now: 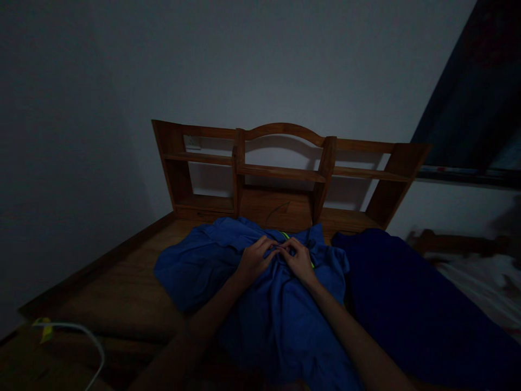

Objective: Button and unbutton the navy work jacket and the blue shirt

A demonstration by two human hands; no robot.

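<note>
A blue garment [260, 309] with yellow-green trim, perhaps a jacket or shirt, is spread in loose folds over the wooden desk. My left hand [257, 256] pinches its cloth near the upper middle. Close against it, fingertips almost meeting, my right hand [298, 258] is also closed on the same cloth. Whatever small part lies between the fingers, such as a button, is hidden and too dark to make out. The trim runs just behind and beside my right hand.
A wooden shelf unit [280, 172] stands at the desk's back against the wall. Dark blue cloth [411, 304] lies to the right. A white cable [95, 342] with a yellow tag curves at the lower left of the wooden desktop [122, 282]. The room is dim.
</note>
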